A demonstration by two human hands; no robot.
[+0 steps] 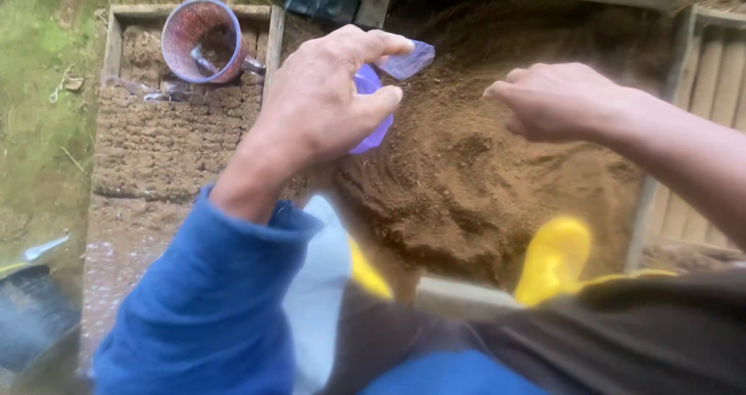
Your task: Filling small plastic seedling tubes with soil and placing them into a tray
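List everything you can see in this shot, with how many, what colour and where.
Plastic bag: one, translucent purple, pinched in the left hand above the soil.
Loose soil: one heap, brown, in the wooden frame at centre.
Wooden frame: one, weathered, around the soil.
Packed soil rows: one bed, brown, left frame.
Mesh basket: one, pink with a pale rim, tipped on its side at top left.
Boots: two, yellow, bottom centre.
Grass: green, far left.
Left hand: blue sleeve, gripping the bag.
Right hand: bare forearm, fingers curled, above the soil.
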